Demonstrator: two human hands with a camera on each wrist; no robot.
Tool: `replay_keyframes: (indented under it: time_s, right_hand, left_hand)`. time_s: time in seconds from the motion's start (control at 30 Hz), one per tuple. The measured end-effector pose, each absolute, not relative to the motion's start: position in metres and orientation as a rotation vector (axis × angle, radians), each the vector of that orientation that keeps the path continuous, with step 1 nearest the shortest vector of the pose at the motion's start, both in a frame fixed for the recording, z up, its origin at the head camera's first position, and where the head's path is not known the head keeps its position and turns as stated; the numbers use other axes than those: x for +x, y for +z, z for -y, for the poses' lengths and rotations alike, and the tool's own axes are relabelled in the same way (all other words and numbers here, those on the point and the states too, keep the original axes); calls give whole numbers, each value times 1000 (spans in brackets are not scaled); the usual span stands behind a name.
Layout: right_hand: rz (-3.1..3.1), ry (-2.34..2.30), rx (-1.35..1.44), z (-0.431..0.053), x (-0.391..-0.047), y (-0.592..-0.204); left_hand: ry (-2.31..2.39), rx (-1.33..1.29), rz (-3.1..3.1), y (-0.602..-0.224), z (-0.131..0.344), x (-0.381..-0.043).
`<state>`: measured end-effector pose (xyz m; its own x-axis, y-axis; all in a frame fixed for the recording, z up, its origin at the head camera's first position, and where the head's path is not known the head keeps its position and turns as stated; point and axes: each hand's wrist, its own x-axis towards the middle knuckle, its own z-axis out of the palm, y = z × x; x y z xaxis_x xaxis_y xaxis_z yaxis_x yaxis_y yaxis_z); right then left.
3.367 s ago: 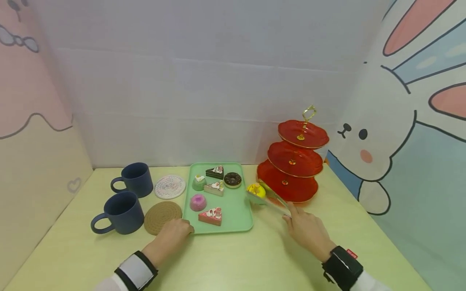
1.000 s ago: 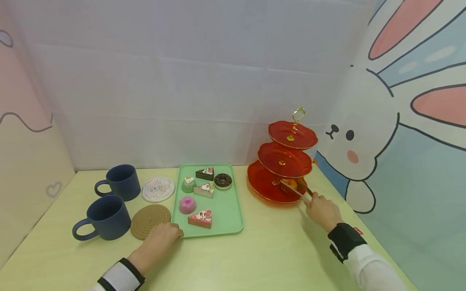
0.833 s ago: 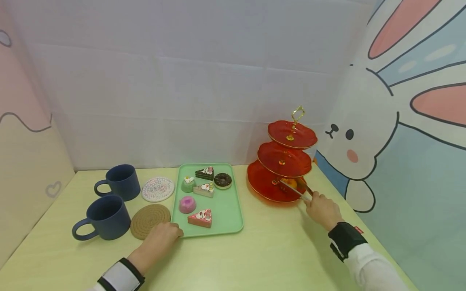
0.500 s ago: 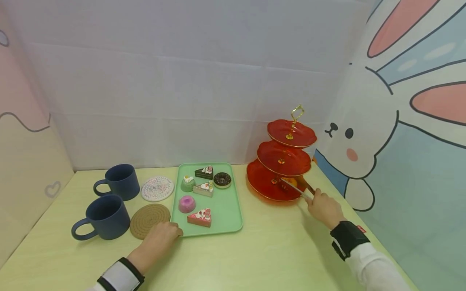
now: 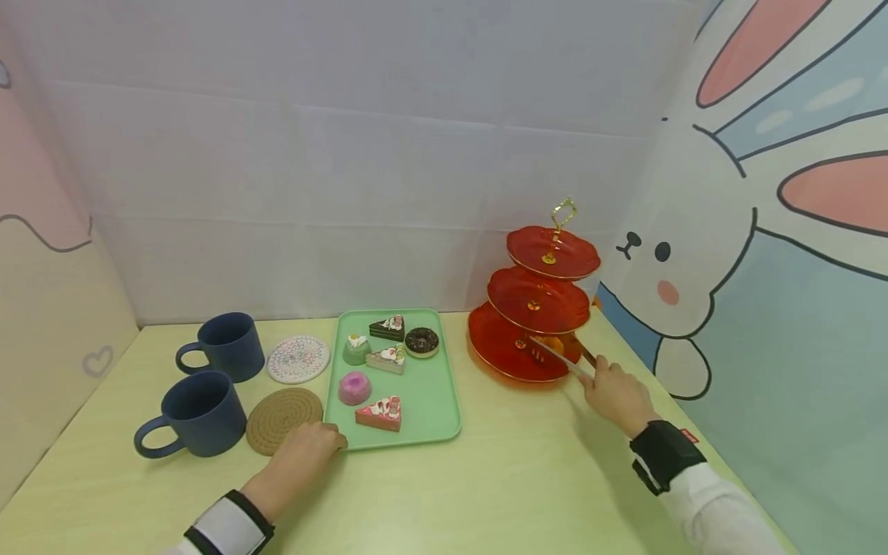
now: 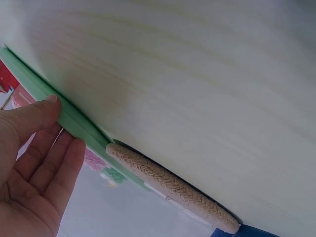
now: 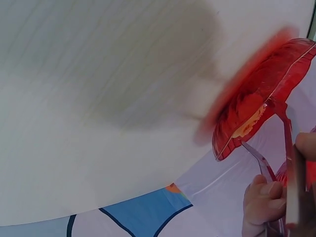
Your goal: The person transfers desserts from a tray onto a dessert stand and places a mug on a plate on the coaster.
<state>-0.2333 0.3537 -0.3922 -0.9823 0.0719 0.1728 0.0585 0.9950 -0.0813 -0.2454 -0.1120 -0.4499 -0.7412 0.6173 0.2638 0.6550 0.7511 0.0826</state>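
Observation:
At the near left corner of the green tray [image 5: 430,428], my left hand [image 5: 305,456] pinches the rim between thumb and fingers. My right hand [image 5: 616,395] grips metal tongs [image 5: 563,359], which reach in over the lowest plate of the red three-tier stand [image 5: 489,339]. A yellow doughnut [image 7: 251,122] lies on that plate between the tong ends, which stand apart; the middle plate partly hides it in the head view. On the tray sit a chocolate doughnut [image 5: 422,342], a pink cake slice [image 5: 380,414], a purple cake [image 5: 354,388], a green cake [image 5: 357,350] and two more slices.
Two dark blue mugs [image 5: 203,415] stand at the left. Beside them lie a tan woven coaster [image 5: 283,421] and a white speckled coaster [image 5: 298,359]. A white wall [image 5: 312,193] closes off the back, and a rabbit mural [image 5: 701,270] covers the right side.
My right hand has carried the yellow doughnut in the tongs from beside the tray onto the stand's lowest plate. Lately the tong ends have spread apart. My left hand stays at the tray corner.

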Motion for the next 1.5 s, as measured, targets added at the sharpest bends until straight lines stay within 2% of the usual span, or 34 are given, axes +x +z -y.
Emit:
replay_keyframes:
  time_s: [0.53,1.0,1.5]
  right_hand:
    - [2952,102,-39,-335,-201,-380]
    - [2958,111,10,-300,-178,-380]
    - [2984,188,130,-252,-212,-391]
  left_hand:
    - [-247,-1007,2722,-450,113,-245]
    - [-272,-982,2742,-450,112,-245]
    - [-230,-995,2730,-452,113,-245]
